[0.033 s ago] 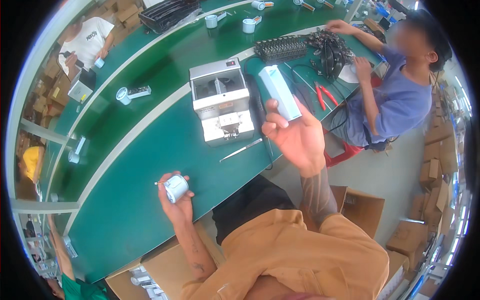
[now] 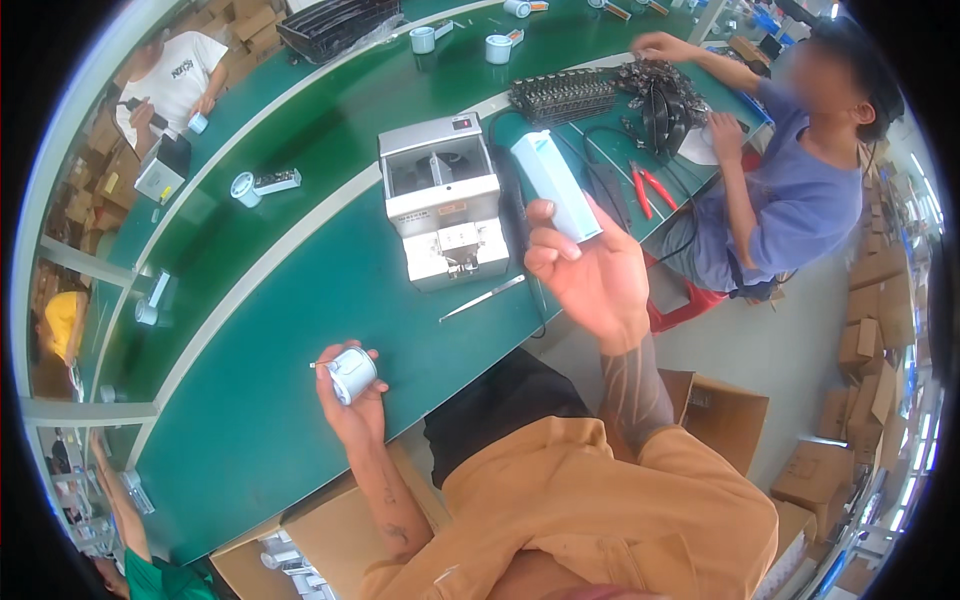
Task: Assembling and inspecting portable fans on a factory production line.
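The worker's left hand [image 2: 354, 416] is curling around a pale-blue cylindrical casing [image 2: 353, 377] over the worktop [image 2: 260, 400]; the right hand [image 2: 604, 285] is pinching a pale-blue rectangular casing [image 2: 557, 188], a silver machine [image 2: 445, 205] sitting to its left.

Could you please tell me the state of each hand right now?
Left hand: closed, holding a pale cylindrical part.
Right hand: closed, holding a long pale-blue part.

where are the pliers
The pliers lie right of centre in the head view, on the table between the pale part in the right hand and the co-worker.
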Demonstrator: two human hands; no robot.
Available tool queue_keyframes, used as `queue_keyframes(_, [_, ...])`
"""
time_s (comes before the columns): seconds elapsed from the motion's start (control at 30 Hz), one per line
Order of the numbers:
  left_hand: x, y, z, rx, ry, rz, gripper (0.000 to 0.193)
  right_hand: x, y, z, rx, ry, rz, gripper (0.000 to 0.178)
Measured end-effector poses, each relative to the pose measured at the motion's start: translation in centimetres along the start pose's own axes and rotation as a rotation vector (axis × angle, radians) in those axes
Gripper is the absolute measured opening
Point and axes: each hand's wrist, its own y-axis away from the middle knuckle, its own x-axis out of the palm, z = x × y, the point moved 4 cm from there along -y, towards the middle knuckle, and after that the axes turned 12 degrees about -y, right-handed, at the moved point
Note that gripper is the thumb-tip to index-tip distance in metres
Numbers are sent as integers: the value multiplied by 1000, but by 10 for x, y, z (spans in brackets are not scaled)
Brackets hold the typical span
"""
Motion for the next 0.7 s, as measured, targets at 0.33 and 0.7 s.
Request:
queue_keyframes(0.33, [-4, -6, 2, 29, 26, 77, 41, -7, -2, -11, 295, -528, 110, 44])
queue_keyframes(0.7, [-10, -6, 9, 37, -44, 45, 38, 41, -90, 45, -215, 339, 291, 29])
